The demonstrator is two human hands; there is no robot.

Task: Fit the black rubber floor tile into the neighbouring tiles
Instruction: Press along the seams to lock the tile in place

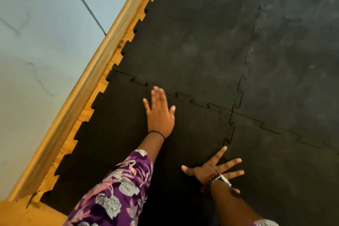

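The black rubber floor tile (117, 134) lies flat at the lower left, its toothed edges meeting the tile beyond it (183, 51) and the tile to its right (284, 170). My left hand (159, 113) rests palm down on the tile near its far seam, fingers spread and slightly blurred. My right hand (214, 168) presses flat with fingers splayed over the right-hand seam, near the corner where the tiles meet. Neither hand holds anything.
A pale wall (36, 42) with a wooden skirting board (88, 79) runs diagonally on the left. A strip of bare orange floor (102, 86) shows between skirting and the tiles' toothed edges. More black tiles (293, 42) cover the floor to the right.
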